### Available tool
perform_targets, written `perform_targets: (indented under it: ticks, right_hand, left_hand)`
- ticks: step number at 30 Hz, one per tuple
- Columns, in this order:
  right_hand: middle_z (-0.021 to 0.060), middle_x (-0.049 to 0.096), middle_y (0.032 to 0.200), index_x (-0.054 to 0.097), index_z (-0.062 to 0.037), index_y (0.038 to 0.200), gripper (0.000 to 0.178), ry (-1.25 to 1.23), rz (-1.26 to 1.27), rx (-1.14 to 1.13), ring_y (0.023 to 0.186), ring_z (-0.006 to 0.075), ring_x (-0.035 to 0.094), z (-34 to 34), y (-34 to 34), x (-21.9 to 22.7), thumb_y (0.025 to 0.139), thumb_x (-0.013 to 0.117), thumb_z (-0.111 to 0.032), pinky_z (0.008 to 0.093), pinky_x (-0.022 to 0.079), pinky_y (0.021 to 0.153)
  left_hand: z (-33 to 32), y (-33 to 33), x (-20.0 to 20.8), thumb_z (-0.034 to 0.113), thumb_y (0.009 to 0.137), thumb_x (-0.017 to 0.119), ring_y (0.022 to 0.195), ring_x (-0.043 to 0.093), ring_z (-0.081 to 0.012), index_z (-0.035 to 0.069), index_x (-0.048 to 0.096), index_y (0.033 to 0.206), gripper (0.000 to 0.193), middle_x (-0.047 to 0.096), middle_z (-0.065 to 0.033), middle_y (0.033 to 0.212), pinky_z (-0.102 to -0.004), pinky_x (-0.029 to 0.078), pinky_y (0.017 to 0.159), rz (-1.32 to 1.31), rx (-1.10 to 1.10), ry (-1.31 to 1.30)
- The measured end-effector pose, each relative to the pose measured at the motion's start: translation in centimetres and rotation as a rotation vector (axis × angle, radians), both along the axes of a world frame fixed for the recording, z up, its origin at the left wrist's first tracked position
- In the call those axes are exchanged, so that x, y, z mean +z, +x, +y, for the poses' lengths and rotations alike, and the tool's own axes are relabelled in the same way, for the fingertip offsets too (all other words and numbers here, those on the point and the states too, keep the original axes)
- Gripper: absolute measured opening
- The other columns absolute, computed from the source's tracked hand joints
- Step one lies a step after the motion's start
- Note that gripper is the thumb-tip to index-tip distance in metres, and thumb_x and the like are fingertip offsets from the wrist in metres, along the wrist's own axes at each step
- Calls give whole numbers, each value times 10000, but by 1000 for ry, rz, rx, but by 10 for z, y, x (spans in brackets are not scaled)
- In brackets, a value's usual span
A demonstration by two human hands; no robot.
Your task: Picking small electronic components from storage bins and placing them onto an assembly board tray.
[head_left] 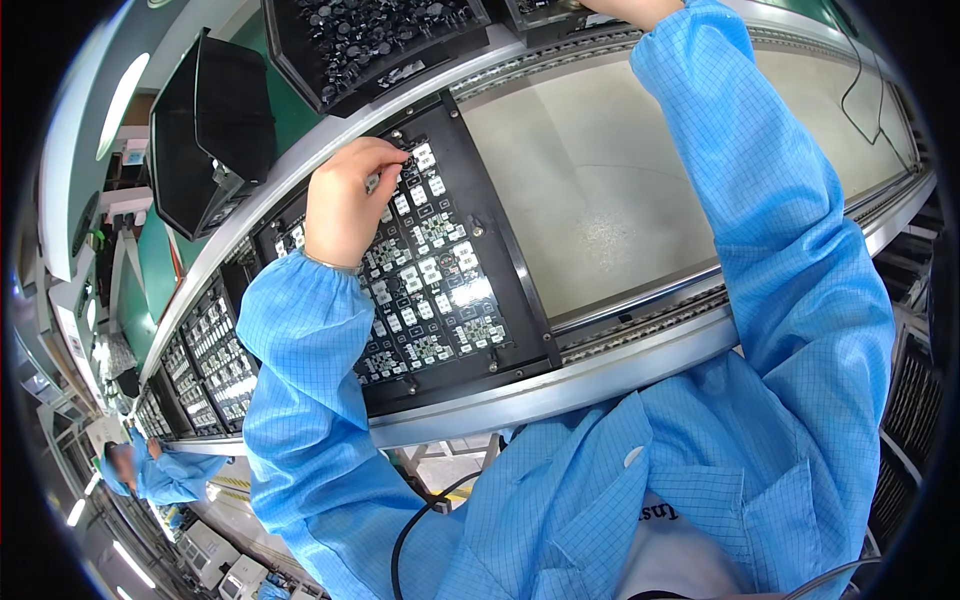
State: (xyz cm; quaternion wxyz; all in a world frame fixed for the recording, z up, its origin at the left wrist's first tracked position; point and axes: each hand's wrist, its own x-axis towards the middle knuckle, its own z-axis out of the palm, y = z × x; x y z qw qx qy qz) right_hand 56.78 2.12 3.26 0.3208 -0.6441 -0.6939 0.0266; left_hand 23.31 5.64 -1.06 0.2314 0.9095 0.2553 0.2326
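Note:
My left hand [347, 197] is over a circuit board panel [410, 285] seated in a black carrier frame [508, 240]. Its thumb and forefinger are pinched together at the board's far edge, beside white square parts. Whatever sits between those fingertips is too small to make out. At the top edge of the picture is my right hand [640, 10], close to a black bin [535, 12]. Only the wrist side of that hand shows; its fingers are out of view.
A black bin of small dark components [375, 35] stands beyond the conveyor rail [460, 405], left of it another black bin [205, 130]. More board panels [215, 350] line up leftward. A pale belt surface [600, 190] lies right of the carrier. Far left, a person in blue [165, 475] works.

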Motion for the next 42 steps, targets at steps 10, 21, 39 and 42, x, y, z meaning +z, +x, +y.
perform_targets:
  ticks: [10, 21, 39, 42]
  right_hand:
    - [86, 658, 702, 662, 5, 862, 84, 325, 268, -44, 622, 132, 617, -9, -8, 8, 827, 646, -70, 265, 479, 573]
    - [77, 559, 854, 588, -78, 901, 83, -97, 96, 1027, 859, 268, 547, -118, -152, -65, 838, 608, -128, 362, 473, 728]
    - [92, 611, 867, 656, -31, 817, 117, -560, 217, 596, 854, 279, 567, -124, -165, 3, 726, 688, 35, 364, 468, 760]
    - [87, 620, 863, 661, -28, 819, 127, -531, 240, 478, 845, 265, 583, -117, -184, 0, 726, 677, 57, 354, 472, 757]
  left_hand:
    - [-5, 4, 5, 1, 786, 637, 798, 638, -286, 35, 665, 915, 137, 648, -100, 886, -334, 512, 687, 84, -50, 187]
    - [75, 57, 49, 81, 756, 598, 818, 646, -233, 78, 693, 801, 104, 671, -101, 805, -339, 487, 776, -433, -470, 522]
    - [145, -77, 41, 183, 855, 601, 863, 625, -344, 67, 667, 952, 165, 659, -148, 882, -434, 504, 748, 548, 127, 621]
    - [129, -106, 58, 57, 798, 633, 863, 632, -340, 33, 671, 929, 138, 663, -166, 881, -413, 510, 767, 600, 169, 497]
